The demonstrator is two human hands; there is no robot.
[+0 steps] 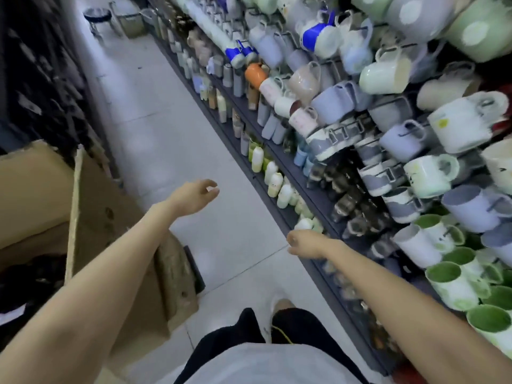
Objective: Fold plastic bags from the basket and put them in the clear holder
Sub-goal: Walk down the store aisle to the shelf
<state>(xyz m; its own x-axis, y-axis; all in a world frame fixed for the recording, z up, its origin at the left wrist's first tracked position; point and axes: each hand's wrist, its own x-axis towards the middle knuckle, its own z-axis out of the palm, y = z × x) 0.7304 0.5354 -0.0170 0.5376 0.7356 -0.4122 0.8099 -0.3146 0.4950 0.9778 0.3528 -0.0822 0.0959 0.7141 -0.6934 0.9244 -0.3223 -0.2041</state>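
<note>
Glossy floor tiles [171,139], glazed mugs [454,128], corrugated box [110,217], left hand [194,196], right hand [303,243]

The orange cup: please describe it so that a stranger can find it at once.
Long shelves of mugs line the aisle's right side. Far along them, just below two blue-topped jugs, sits the orange cup. Nothing near it is orange.

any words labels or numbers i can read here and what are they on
No text is readable anywhere.
Yellow sticker on a white mug: too blurred to read.
Dark marks on a pale green mug: too blurred to read.
Cardboard box: no print shows.
</note>
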